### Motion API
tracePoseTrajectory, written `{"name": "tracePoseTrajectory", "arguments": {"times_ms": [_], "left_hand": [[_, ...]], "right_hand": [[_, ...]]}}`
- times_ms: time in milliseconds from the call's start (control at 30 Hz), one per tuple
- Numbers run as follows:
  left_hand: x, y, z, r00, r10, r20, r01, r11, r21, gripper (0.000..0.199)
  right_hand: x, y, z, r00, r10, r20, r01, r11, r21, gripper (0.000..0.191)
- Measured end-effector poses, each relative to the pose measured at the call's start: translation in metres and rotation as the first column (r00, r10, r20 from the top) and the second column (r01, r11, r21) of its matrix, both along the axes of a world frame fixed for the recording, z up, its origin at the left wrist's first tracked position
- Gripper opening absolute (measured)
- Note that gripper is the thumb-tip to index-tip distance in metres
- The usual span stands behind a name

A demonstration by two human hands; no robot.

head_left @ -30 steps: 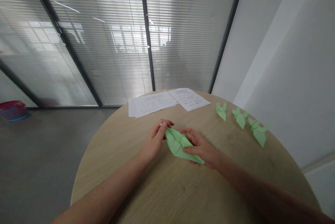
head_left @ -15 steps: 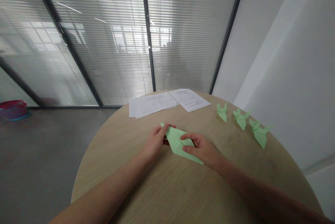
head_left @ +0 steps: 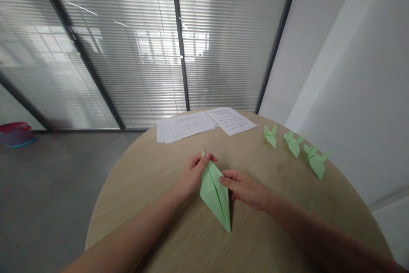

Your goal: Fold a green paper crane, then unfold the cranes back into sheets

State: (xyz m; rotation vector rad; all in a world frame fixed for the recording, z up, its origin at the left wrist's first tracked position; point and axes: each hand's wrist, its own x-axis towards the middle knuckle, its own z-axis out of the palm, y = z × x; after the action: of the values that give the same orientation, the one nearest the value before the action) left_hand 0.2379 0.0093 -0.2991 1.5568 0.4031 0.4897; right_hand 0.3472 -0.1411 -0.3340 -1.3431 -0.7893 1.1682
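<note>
A green folded paper (head_left: 214,192), shaped like a long diamond with a crease down its middle, is held above the table with its lower tip toward me. My left hand (head_left: 195,171) pinches its upper tip between thumb and fingers. On the right edge, my right hand (head_left: 240,185) grips the paper, thumb on top and fingers partly hidden behind it. Three folded green paper figures stand near the table's right edge: a small one (head_left: 270,136), a middle one (head_left: 293,144) and the nearest one (head_left: 316,161).
Printed white sheets (head_left: 188,126) lie at the far side of the round wooden table (head_left: 128,205), beside another printed sheet (head_left: 230,121). A red and blue basket (head_left: 16,135) sits on the floor at far left. Glass panels with blinds and a white wall stand beyond.
The green paper has turned, so its lower tip now points toward me rather than to the lower right. My right hand has shifted to its right edge.
</note>
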Motion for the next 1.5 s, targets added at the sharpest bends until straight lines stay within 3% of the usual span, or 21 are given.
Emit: {"name": "tracePoseTrajectory", "arguments": {"times_ms": [233, 533, 800, 1033, 1167, 1333, 1500], "left_hand": [[-0.003, 0.003, 0.001, 0.989, -0.112, 0.094, 0.131, 0.965, -0.227, 0.056], [-0.002, 0.0, 0.003, 1.0, 0.0, -0.007, -0.001, 0.999, -0.053, 0.052], [-0.002, -0.002, 0.003, 0.999, -0.009, -0.035, 0.009, 1.0, 0.02, 0.052], [0.003, 0.007, -0.005, 0.994, -0.074, -0.084, 0.078, 0.996, 0.038, 0.051], [0.001, 0.007, -0.008, 0.987, -0.11, -0.119, 0.13, 0.977, 0.171, 0.052], [-0.002, 0.005, 0.0, 0.996, -0.037, -0.087, 0.069, 0.909, 0.412, 0.047], [0.002, 0.0, 0.002, 0.995, 0.037, -0.096, 0.02, 0.849, 0.528, 0.043]], "right_hand": [[-0.002, 0.001, 0.004, 0.994, -0.041, -0.097, 0.049, 0.995, 0.082, 0.057], [-0.002, 0.001, 0.0, 0.999, -0.049, -0.009, 0.05, 0.997, 0.057, 0.055], [-0.003, 0.0, 0.003, 0.992, -0.019, 0.123, 0.017, 1.0, 0.021, 0.054], [0.007, 0.0, -0.002, 0.958, -0.124, 0.26, 0.105, 0.991, 0.087, 0.05], [0.008, 0.001, 0.001, 0.928, -0.177, 0.328, 0.15, 0.983, 0.104, 0.049], [0.005, 0.001, 0.004, 0.932, -0.165, 0.322, 0.14, 0.985, 0.098, 0.047], [0.004, 0.002, 0.002, 0.914, -0.188, 0.359, 0.148, 0.98, 0.134, 0.049]]}}
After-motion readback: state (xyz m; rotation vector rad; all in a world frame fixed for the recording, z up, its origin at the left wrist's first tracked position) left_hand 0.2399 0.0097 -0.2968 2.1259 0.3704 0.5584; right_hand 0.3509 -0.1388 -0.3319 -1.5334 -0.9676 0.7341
